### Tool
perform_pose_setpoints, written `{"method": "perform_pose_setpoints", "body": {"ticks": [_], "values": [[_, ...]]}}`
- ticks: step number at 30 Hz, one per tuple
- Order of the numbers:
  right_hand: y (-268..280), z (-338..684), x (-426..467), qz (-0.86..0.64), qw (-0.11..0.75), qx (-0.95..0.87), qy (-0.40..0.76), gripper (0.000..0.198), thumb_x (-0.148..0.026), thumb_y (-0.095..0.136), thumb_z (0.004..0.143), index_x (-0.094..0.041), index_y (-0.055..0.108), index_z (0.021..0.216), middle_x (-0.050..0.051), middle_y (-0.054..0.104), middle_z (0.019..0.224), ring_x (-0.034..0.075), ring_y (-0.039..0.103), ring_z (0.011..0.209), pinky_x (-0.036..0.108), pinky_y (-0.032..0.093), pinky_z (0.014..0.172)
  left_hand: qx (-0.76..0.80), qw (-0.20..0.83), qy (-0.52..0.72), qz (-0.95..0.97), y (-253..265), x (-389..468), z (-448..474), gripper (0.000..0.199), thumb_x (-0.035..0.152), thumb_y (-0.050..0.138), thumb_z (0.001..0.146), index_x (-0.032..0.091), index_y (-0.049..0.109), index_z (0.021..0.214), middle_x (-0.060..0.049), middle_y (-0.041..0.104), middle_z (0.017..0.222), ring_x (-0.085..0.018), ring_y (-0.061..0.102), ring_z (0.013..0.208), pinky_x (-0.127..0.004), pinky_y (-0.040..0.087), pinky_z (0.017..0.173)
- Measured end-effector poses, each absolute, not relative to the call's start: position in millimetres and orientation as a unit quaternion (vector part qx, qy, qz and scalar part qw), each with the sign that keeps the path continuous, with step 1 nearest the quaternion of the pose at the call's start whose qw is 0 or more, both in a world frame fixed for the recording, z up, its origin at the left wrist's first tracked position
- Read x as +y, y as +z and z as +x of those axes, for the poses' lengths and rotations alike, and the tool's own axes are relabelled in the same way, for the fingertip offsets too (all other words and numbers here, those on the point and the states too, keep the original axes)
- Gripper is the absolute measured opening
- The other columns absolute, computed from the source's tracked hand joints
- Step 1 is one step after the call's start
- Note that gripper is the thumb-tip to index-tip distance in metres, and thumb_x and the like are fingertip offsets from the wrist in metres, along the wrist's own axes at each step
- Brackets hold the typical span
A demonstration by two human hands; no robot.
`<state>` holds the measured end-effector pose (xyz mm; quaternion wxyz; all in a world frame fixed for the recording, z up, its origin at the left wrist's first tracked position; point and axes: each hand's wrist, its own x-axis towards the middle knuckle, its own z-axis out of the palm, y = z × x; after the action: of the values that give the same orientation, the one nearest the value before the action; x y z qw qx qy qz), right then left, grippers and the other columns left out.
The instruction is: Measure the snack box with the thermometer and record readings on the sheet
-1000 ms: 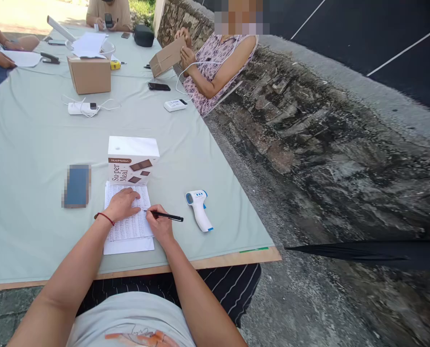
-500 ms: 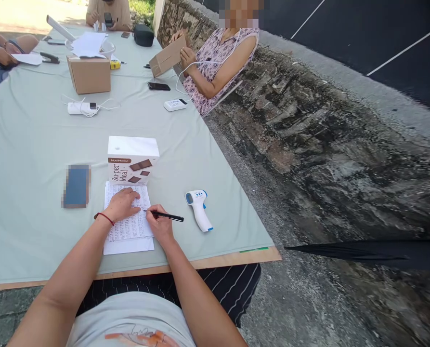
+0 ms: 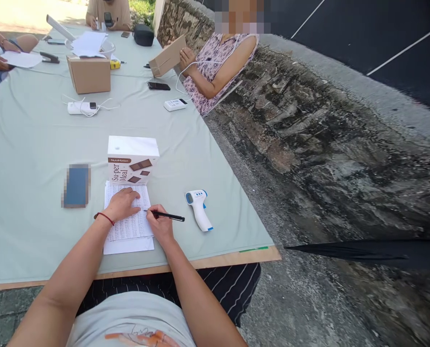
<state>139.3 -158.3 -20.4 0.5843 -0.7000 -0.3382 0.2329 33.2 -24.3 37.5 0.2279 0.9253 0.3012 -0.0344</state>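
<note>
One head-worn camera takes it all in, looking forward and steeply down past the wearer's white printed T-shirt (image 3: pixel 128 311); left hand (image 3: pixel 123 205) and right hand (image 3: pixel 159 225) fall near, left of centre, while the wide view runs the cloth-covered table (image 3: pixel 30 154) lengthwise, stone wall (image 3: pixel 290 130) slanting rightward!

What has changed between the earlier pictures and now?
The far hand of the co-worker in a pink floral top, earlier above their brown cardboard box, has dropped mostly behind it. As before, the wearer's left hand rests on white printed paper; the right hand holds a slim black pen.
</note>
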Motion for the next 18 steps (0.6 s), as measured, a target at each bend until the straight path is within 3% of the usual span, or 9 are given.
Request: {"method": "perform_pose_setpoints", "body": {"ticks": [18], "values": [[-24.6, 139.1, -157.8, -0.705, 0.583, -0.334, 0.229, 0.016, -0.037, 0.05, 0.072, -0.022, 0.052, 0.069, -0.001, 0.051, 0.064, 0.015, 0.046, 0.06, 0.028, 0.039, 0.057, 0.304, 0.23, -0.05, 0.923, 41.9, -25.4, 33.9, 0.034, 0.03, 0.066, 0.086, 0.017, 0.063, 0.117, -0.009, 0.062, 0.112, -0.026, 0.059, 0.106, -0.036, 0.049, 0.089]]}}
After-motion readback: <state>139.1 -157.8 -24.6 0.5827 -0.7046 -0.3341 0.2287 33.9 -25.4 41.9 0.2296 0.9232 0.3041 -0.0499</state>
